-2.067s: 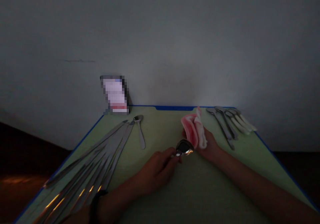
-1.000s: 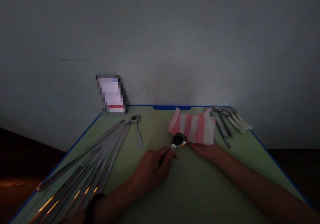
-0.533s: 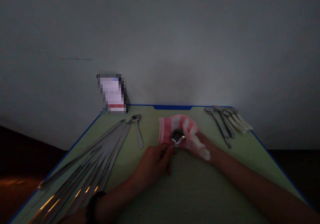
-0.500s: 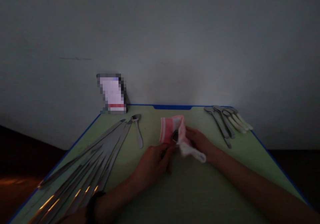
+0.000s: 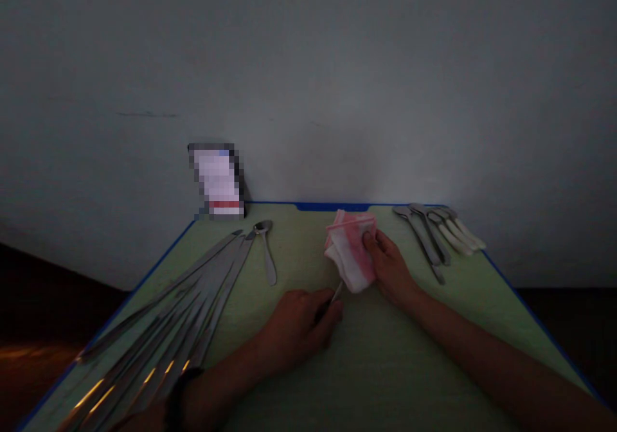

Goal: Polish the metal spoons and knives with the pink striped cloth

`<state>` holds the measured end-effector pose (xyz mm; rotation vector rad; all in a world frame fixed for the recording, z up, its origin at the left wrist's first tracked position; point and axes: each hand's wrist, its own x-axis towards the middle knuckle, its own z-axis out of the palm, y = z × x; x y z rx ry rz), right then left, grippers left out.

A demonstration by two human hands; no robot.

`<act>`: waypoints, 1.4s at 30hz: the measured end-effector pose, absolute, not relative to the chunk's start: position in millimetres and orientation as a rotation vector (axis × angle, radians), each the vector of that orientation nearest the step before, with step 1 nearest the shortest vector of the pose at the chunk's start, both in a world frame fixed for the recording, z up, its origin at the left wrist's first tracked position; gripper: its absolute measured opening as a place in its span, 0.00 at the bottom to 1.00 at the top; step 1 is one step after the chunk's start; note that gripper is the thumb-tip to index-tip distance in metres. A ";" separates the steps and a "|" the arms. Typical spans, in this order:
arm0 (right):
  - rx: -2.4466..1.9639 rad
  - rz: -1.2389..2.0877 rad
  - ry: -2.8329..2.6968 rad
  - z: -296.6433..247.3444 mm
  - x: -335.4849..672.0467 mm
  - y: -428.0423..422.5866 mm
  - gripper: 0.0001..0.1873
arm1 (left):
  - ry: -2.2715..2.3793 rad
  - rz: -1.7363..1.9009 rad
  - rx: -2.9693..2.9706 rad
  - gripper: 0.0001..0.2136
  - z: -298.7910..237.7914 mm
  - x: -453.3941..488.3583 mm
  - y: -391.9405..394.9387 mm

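Over the middle of the table, my right hand [image 5: 393,268] grips a folded pink and white cloth [image 5: 351,252], thumb on its near face. My left hand [image 5: 306,326] is closed in a pinch on a spoon, whose thin metal neck [image 5: 338,290] shows between the fingers and the cloth. The cloth covers the spoon's bowl, and my fingers hide most of its handle. A small metal spoon [image 5: 268,252] lies on the table to the left of the cloth.
Several long metal knives [image 5: 193,303] lie fanned out at the left. Several spoons [image 5: 427,233], some with pale handles, lie at the back right. A blurred phone [image 5: 219,178] leans on the wall behind the green, blue-edged table [image 5: 405,374].
The cloth has turned and now covers the spoon's bowl, which showed before. My right hand's thumb has come into view on the cloth, while my left hand has shifted slightly nearer to me.
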<state>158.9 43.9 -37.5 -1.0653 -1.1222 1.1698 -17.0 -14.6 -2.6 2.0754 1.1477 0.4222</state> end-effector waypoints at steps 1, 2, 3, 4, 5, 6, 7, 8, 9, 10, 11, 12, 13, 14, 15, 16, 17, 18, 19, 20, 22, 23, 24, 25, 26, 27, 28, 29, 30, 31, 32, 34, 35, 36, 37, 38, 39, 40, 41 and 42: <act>-1.057 1.181 -1.123 -37.0 158.8 44.4 0.19 | 1.154 0.429 2.068 0.16 -2.9 -17.1 -14.4; -1.048 1.198 -1.138 -35.8 158.9 44.4 0.19 | 1.164 0.441 2.060 0.16 -3.4 -17.2 -14.2; -1.035 1.223 -1.166 -33.9 159.4 43.9 0.20 | 1.176 0.452 2.053 0.16 -4.1 -17.4 -13.8; -1.023 1.252 -1.209 -31.7 160.3 43.3 0.19 | 1.190 0.460 2.049 0.16 -4.8 -17.5 -13.5; -1.017 1.279 -1.264 -29.3 161.7 42.8 0.19 | 1.203 0.465 2.049 0.16 -5.4 -17.6 -13.2; -1.020 1.297 -1.323 -27.2 163.5 42.4 0.18 | 1.212 0.466 2.055 0.15 -5.8 -17.7 -13.0; -1.030 1.307 -1.379 -25.4 165.5 42.3 0.18 | 1.213 0.466 2.066 0.15 -6.0 -17.8 -12.9; -1.046 1.309 -1.422 -24.2 167.4 42.4 0.18 | 1.208 0.462 2.082 0.15 -5.9 -17.8 -12.9; -1.062 1.309 -1.446 -23.5 169.0 42.8 0.18 | 1.199 0.454 2.100 0.14 -5.7 -17.9 -13.0; -1.075 1.308 -1.450 -23.1 170.2 43.1 0.17 | 1.190 0.447 2.119 0.14 -5.3 -18.0 -13.2; -1.081 1.309 -1.442 -23.0 170.8 43.4 0.17 | 1.182 0.439 2.134 0.14 -4.8 -18.1 -13.5; -1.081 1.309 -1.435 -22.9 170.8 43.5 0.16 | 1.177 0.434 2.143 0.14 -4.3 -18.2 -13.8; -1.080 1.304 -1.432 -22.7 170.3 43.2 0.16 | 1.175 0.433 2.144 0.14 -3.8 -18.4 -14.1; -1.084 1.289 -1.437 -22.4 169.4 42.6 0.15 | 1.171 0.437 2.138 0.14 -3.3 -18.6 -14.3; -1.095 1.265 -1.447 -21.8 168.3 41.8 0.15 | 1.168 0.444 2.128 0.13 -2.9 -18.8 -14.5; -1.117 1.230 -1.456 -21.1 167.2 40.7 0.16 | 1.162 0.451 2.112 0.13 -2.5 -19.0 -14.5; -1.146 1.194 -1.457 -20.4 166.2 39.6 0.18 | 1.151 0.449 2.091 0.14 -2.3 -19.2 -14.4; -1.181 1.166 -1.442 -19.8 165.5 38.6 0.20 | 1.137 0.446 2.061 0.14 -2.2 -19.2 -14.2; -1.217 1.151 -1.410 -19.7 165.1 37.9 0.22 | 1.121 0.443 2.021 0.15 -2.4 -19.1 -13.9; -1.250 1.157 -1.364 -20.0 165.0 37.6 0.23 | 1.107 0.448 1.975 0.15 -2.7 -18.9 -13.4; -1.301 1.222 -1.219 -22.3 165.2 38.7 0.25 | 1.091 0.481 1.880 0.16 -4.1 -18.1 -12.2; -1.305 1.271 -1.113 -24.0 165.3 40.1 0.24 | 1.090 0.505 1.838 0.17 -5.0 -17.7 -11.7; -1.274 1.324 -0.997 -25.9 165.3 42.0 0.23 | 1.089 0.525 1.801 0.17 -5.8 -17.5 -11.1; -1.200 1.382 -0.884 -27.9 165.3 44.3 0.21 | 1.089 0.540 1.770 0.17 -6.5 -17.4 -10.7; -1.092 1.445 -0.785 -29.7 165.2 46.8 0.18 | 1.091 0.554 1.742 0.17 -7.1 -17.4 -10.5; -0.964 1.509 -0.713 -31.1 165.3 49.4 0.16 | 1.093 0.567 1.721 0.17 -7.5 -17.6 -10.4; -0.842 1.573 -0.670 -32.1 165.5 51.8 0.15 | 1.097 0.582 1.707 0.17 -7.9 -17.9 -10.3; -0.744 1.631 -0.651 -32.6 165.9 53.8 0.14 | 1.105 0.595 1.698 0.17 -8.3 -18.2 -10.3; -0.679 1.679 -0.636 -32.7 166.5 55.4 0.13 | 1.116 0.602 1.690 0.17 -8.8 -18.4 -10.3; -0.643 1.717 -0.616 -32.3 167.2 56.3 0.12 | 1.123 0.606 1.683 0.18 -9.4 -18.5 -10.3; -0.620 1.745 -0.591 -31.6 168.1 56.7 0.12 | 1.126 0.606 1.675 0.18 -10.0 -18.5 -10.2; -0.590 1.770 -0.539 -30.1 169.6 56.3 0.11 | 1.129 0.611 1.662 0.18 -11.0 -18.2 -10.0; -0.581 1.774 -0.527 -29.5 170.1 55.8 0.11 | 1.130 0.615 1.661 0.18 -11.2 -17.9 -10.0; -0.579 1.776 -0.531 -29.3 170.5 55.3 0.11 | 1.128 0.618 1.666 0.18 -11.1 -17.7 -10.1; -0.585 1.778 -0.548 -29.4 170.8 54.8 0.11 | 1.125 0.620 1.671 0.18 -10.7 -17.6 -10.4; -0.596 1.784 -0.572 -29.7 171.0 54.5 0.11 | 1.119 0.622 1.675 0.18 -10.2 -17.7 -10.8; -0.609 1.794 -0.593 -30.1 171.1 54.2 0.10 | 1.107 0.624 1.674 0.18 -9.7 -17.9 -11.3; -0.618 1.810 -0.602 -30.5 171.1 54.1 0.10 | 1.092 0.624 1.660 0.19 -9.5 -18.2 -11.6; -0.626 1.828 -0.597 -30.7 171.2 53.9 0.10 | 1.078 0.621 1.630 0.20 -9.9 -18.8 -11.8; -0.630 1.845 -0.582 -30.7 171.3 53.8 0.09 | 1.068 0.616 1.587 0.20 -10.8 -19.4 -11.8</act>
